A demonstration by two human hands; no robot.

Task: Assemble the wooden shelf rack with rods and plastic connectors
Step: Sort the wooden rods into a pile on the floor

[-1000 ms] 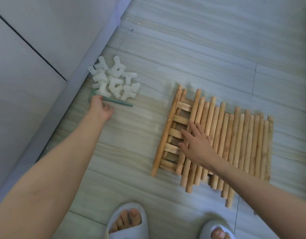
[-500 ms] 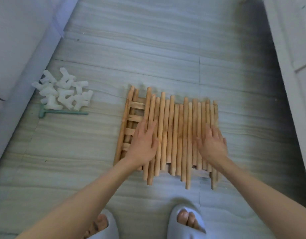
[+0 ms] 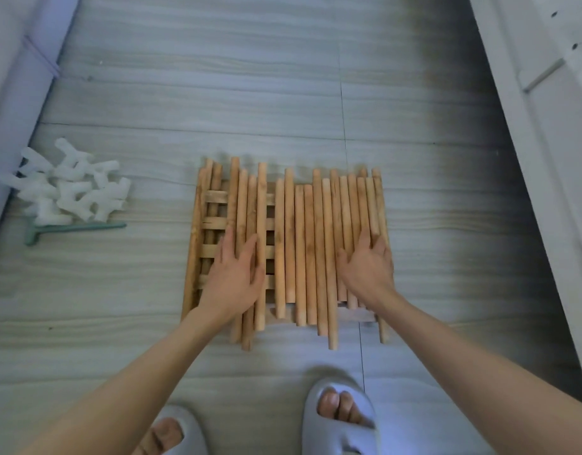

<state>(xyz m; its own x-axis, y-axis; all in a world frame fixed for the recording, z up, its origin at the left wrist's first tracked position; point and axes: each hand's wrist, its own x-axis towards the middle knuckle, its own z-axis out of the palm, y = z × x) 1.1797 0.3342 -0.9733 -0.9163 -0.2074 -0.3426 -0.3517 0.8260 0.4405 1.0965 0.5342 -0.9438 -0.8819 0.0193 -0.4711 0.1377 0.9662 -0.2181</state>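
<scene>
Head view shows assembly barely begun: left hand (image 3: 232, 277) and right hand (image 3: 368, 267) rest spread on loose rods (image 3: 302, 244), connectors (image 3: 72, 188) untouched at nine o'clock.

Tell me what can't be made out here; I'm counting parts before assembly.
- Slatted wooden panels, head view: mostly covered by the loose rods, so their number is unclear.
- Rods under the left hand and right hand: partly hidden.
- White plastic connectors: piled and blurred, count uncertain.
- Green tool: its head is tucked under the pile.
</scene>
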